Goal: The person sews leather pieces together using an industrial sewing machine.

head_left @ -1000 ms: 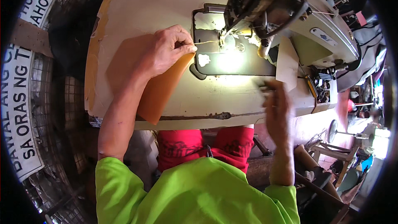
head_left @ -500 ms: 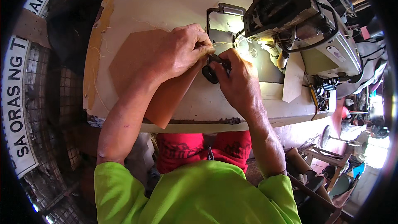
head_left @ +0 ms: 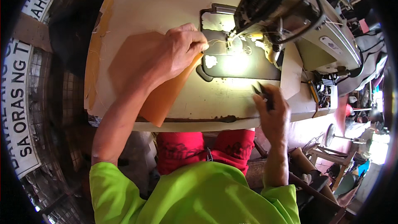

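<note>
My left hand [head_left: 182, 52] pinches the upper edge of a tan-brown sheet [head_left: 161, 101], perhaps leather or card, whose lower corner reaches the table's front edge. From those fingertips thin threads [head_left: 216, 41] run to the needle area of a lit sewing machine [head_left: 306, 37]. My right hand [head_left: 273, 110] is closed around small black thread snips [head_left: 259, 89], their two pointed tips apart, over the front right of the table. Part of the snips is hidden by my fingers. Beneath my left forearm lies a wide brown piece with angled corners [head_left: 132, 56].
The pale tabletop [head_left: 199, 103] has a worn front edge. A pale strip with a cut end [head_left: 291, 72] lies by the machine's base. At the table's right is a small tray of tools [head_left: 325, 93]. A metal grille and signs stand left; a fan [head_left: 330, 135] is at right.
My right hand has moved with the snips away from my left hand, right and toward me. My left hand keeps its pinch and has shifted slightly left.
</note>
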Demonstrator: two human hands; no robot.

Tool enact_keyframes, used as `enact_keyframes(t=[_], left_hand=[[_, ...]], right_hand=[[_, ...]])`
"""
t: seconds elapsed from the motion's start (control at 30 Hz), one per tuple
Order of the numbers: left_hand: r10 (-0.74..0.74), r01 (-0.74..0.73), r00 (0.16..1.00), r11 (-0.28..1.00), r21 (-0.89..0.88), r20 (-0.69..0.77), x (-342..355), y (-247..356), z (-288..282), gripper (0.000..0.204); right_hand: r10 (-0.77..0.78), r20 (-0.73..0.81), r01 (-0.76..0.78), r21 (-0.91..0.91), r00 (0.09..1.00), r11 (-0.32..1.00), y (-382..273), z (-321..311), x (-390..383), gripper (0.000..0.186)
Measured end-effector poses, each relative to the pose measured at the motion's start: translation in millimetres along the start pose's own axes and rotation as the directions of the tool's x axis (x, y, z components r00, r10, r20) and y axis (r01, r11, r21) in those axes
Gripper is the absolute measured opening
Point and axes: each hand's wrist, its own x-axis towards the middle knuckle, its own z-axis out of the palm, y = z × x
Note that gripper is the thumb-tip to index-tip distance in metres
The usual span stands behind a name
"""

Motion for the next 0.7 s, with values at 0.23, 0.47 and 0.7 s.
enact_keyframes(t=[0.23, 0.47, 0.7], left_hand=[[0.225, -0.297, 0.954, 0.793, 0.532, 0.196, 12.9, 7.3, -2.5, 0.006], [0.003, -0.181, 0.962, 0.754, 0.632, 0.272, 91.0, -11.9, -7.0, 0.021], [-0.205, -0.134, 0.906, 0.691, 0.710, 0.371, 123.8, -23.9, 14.0, 0.031]], right_hand=[[0.354, -0.343, -0.351, 0.073, 0.870, 0.934, 94.3, -78.3, -24.8, 0.021], [-0.065, -0.724, -0.306, -0.368, 0.687, 0.878, 169.3, -196.3, 12.6, 0.032], [-0.442, -0.069, 0.296, -0.649, 0.895, 0.701, 309.2, -433.3, 230.0, 0.037]])
